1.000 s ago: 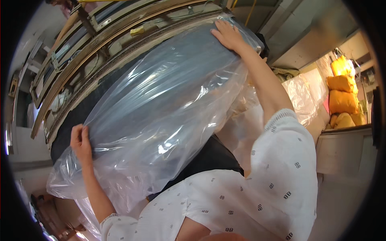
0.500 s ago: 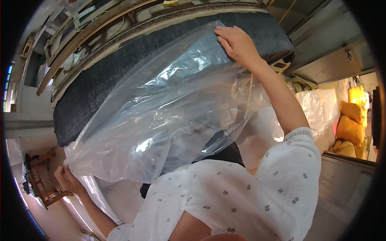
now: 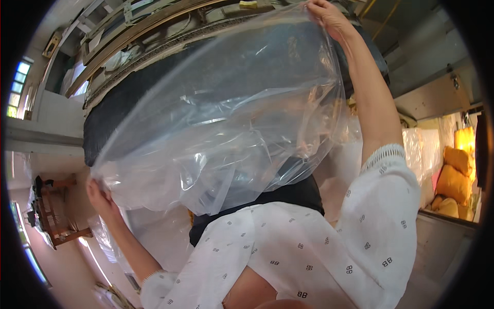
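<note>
A large clear plastic sheet (image 3: 216, 129) stretches between my two hands, wrinkled and shiny. My right hand (image 3: 329, 19), raised at the far right, pinches its upper corner. At the near left, my left hand (image 3: 102, 198) is closed on the opposite edge. Beneath the upper part of the sheet shows a long dark padded surface (image 3: 110, 116), partly seen through the plastic. The sheet's near folds hang down toward my body. Whether it is a single layer or a bag, I cannot tell.
Behind the dark surface run wooden rails and metal parts (image 3: 139, 38), with a small yellow block (image 3: 248, 4) on them. A wooden stool-like frame (image 3: 56, 211) stands at left. Yellow bundles (image 3: 453, 177) and plastic-wrapped material (image 3: 422, 149) lie at right, by a cabinet (image 3: 432, 98).
My right hand has lifted up and away, drawing the sheet's far corner higher. My left hand has moved slightly up and right, still gripping the edge. The view has shifted a little.
</note>
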The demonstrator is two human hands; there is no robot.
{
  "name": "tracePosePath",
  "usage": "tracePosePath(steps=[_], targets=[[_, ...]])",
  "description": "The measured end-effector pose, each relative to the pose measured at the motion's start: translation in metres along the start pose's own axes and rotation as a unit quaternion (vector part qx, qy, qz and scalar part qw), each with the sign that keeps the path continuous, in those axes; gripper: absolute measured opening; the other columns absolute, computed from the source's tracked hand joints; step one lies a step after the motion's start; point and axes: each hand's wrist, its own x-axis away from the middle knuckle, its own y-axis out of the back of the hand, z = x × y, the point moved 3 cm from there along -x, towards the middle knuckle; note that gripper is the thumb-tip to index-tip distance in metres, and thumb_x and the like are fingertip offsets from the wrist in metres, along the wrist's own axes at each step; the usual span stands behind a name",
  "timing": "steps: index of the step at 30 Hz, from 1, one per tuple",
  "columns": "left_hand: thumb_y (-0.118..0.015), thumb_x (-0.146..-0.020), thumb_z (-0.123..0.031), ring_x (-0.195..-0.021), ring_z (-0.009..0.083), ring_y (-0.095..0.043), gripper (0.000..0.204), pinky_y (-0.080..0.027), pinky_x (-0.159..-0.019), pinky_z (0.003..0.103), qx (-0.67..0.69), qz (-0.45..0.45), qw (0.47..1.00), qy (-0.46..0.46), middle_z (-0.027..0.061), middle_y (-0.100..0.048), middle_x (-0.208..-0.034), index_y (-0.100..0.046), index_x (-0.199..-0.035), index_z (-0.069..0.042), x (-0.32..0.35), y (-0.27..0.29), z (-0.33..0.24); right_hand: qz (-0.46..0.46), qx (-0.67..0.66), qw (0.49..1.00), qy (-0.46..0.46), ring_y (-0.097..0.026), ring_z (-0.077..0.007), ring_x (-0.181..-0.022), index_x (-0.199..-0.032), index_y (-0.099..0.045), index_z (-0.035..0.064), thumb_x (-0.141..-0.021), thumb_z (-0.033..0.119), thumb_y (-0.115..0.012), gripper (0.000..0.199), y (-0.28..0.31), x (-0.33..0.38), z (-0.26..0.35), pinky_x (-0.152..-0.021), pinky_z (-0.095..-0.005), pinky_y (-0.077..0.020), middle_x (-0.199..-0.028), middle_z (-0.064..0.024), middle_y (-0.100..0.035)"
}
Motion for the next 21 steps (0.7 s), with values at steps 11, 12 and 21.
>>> tracePosePath(steps=[11,12,21], targets=[[-0.060,-0.081,-0.037,-0.075,0.0108,-0.056,0.031,-0.042,-0.072,0.023,-0.284,0.000,0.904,-0.320,0.0033,-0.065,-0.080,-0.067,-0.091,-0.009,-0.199,-0.160,0.012,-0.317,0.129,0.934,0.099,-0.054,-0.0127,-0.068,-0.086,-0.061,0.0047,-0.076,0.019,-0.064,0.018,-0.002,-0.015,-0.068,-0.066,-0.0267,-0.0435,-0.073,-0.0026,-0.061],[-0.060,-0.081,-0.037,-0.075,0.0108,-0.056,0.031,-0.042,-0.072,0.023,-0.283,0.003,0.906,-0.316,0.0033,-0.065,-0.080,-0.067,-0.091,-0.009,-0.201,-0.173,0.011,-0.320,0.156,0.930,0.094,-0.054,-0.0113,-0.067,-0.082,-0.062,0.0039,-0.075,0.018,-0.065,0.016,0.005,-0.019,-0.071,-0.066,-0.0254,-0.0434,-0.073,-0.0007,-0.061],[-0.065,-0.076,-0.037,-0.073,0.0108,-0.055,0.032,-0.042,-0.070,0.024,-0.224,0.049,0.928,-0.294,0.0018,-0.064,-0.079,-0.067,-0.089,-0.008,-0.198,-0.209,-0.006,-0.315,0.202,0.927,0.024,-0.057,-0.0176,-0.073,-0.081,-0.063,0.0035,-0.070,0.026,-0.069,0.026,0.019,-0.039,-0.076,-0.069,-0.0301,-0.0444,-0.078,-0.0068,-0.061]])
